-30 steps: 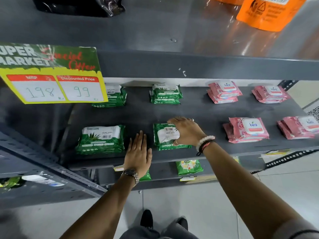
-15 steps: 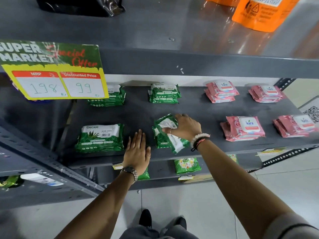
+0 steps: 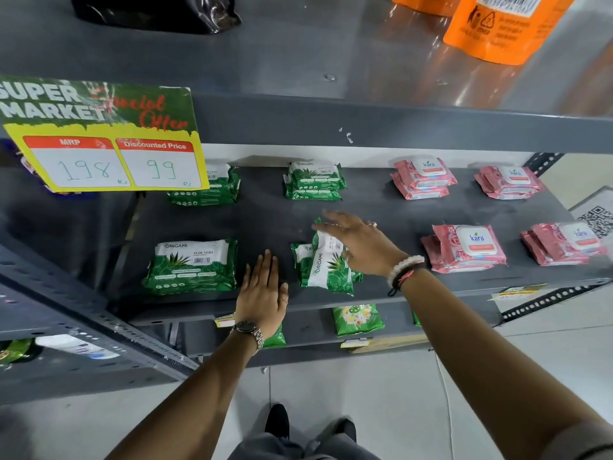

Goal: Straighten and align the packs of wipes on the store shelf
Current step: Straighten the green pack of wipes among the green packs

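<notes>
Green Origami wipes packs and pink Kara wipes packs lie on the grey shelf (image 3: 272, 220). One green pack (image 3: 192, 267) lies square at the front left. At the front middle a top green pack (image 3: 326, 263) stands turned lengthwise, askew over a second green pack (image 3: 300, 260). My right hand (image 3: 361, 244) hovers against its right side, fingers stretched out. My left hand (image 3: 262, 293) lies flat on the shelf just left of that stack. Green stacks (image 3: 315, 179) (image 3: 212, 187) sit at the back, pink stacks (image 3: 423, 177) (image 3: 507, 180) (image 3: 467, 249) (image 3: 564, 244) on the right.
A yellow and green price sign (image 3: 102, 137) hangs from the upper shelf and hides part of the back-left stack. An orange pouch (image 3: 504, 24) and a black bag (image 3: 156, 11) stand on the upper shelf. Green packets (image 3: 358, 318) lie on the lower shelf.
The top green pack at the front middle has been turned from flat and square to lengthwise and askew. My right hand's fingers have spread. My left hand has stayed flat.
</notes>
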### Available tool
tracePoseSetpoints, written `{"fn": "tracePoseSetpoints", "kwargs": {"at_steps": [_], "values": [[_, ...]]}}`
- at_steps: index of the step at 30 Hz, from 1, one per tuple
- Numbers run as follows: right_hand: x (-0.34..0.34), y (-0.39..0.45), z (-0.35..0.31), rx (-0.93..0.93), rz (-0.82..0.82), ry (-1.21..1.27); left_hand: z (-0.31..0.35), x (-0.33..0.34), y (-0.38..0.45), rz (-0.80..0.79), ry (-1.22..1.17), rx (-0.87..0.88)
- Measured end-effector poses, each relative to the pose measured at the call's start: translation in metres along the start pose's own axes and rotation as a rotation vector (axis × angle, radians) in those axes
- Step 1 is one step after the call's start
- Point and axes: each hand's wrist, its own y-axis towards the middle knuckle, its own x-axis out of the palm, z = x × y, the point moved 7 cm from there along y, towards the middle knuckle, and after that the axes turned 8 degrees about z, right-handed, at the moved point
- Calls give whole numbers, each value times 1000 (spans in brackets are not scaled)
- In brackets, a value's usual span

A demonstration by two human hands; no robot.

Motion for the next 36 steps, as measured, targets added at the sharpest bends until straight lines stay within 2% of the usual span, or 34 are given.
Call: {"fn": "tracePoseSetpoints", "kwargs": {"at_steps": [3, 7, 16, 28, 30, 33, 36], "values": [[15, -8, -6, -133, -135, -102, 0, 0, 0, -4, -1, 0], [27, -7, -1, -134, -145, -164, -1, 1, 0, -18, 9, 1], [17, -4, 2, 82, 99, -36, -1, 2, 1, -30, 19, -4], [21, -4, 5, 107, 121, -45, -3, 5, 1, -20, -10, 7], [22, -7, 8, 99, 113, -2, -5, 4, 3, 13, -90, -14], [15, -14, 29, 165, 162, 138, 0, -20, 11, 153, -383, -158], [3, -29, 80, 287, 265, 169, 37, -55, 30, 310, -375, -103]]}}
